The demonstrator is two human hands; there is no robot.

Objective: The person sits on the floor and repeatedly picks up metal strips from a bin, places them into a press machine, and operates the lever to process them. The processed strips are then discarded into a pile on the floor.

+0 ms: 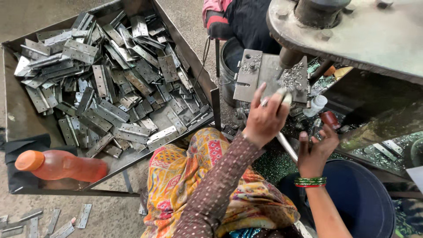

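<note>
Fingers of the left hand pinch a small metal piece at the jig plate under the drill. Right hand grips the lever, fingers curled. Best seat the piece flat, fingertips clear.

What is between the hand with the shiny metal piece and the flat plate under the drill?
Nothing visible. The left hand holds a small metal piece right at the edge of the drill plate. Only metal shavings lie on the plate, beneath the drill bit.
</note>
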